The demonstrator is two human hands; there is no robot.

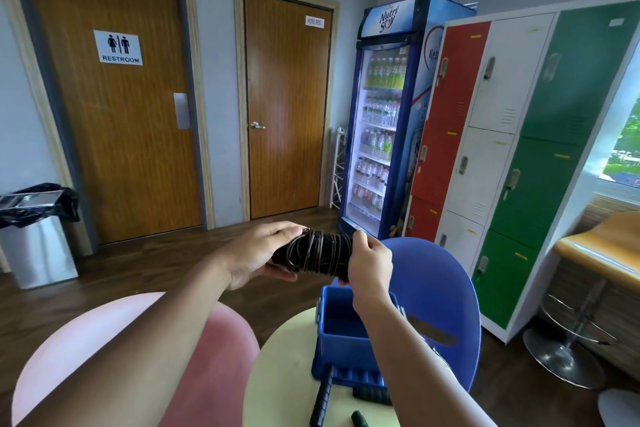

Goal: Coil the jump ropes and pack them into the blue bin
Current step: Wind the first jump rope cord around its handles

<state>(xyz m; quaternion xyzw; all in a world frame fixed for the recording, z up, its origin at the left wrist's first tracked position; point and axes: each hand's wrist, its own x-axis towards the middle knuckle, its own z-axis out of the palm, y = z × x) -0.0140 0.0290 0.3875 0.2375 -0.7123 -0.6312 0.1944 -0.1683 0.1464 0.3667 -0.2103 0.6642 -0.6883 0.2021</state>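
Wrapping | my left hand (263,253) gripped jump rope (318,253) at 9 o'clock, right hand (369,263) pinched its end at 3 | I judged tight turns, tucked tail best | blue bin (343,326) sat at 6

Round pale-yellow counter (284,374) sits nearest; blue plastic bin (341,326) on its far R part. Ribbed black handle (321,399) lies on counter just in front of bin. Coiled black jump rope (317,253) above bin, btwn L hand (256,253) & R hand (369,263). Blue plastic chair (436,291) behind bin; pink round chair (228,357) L of counter.
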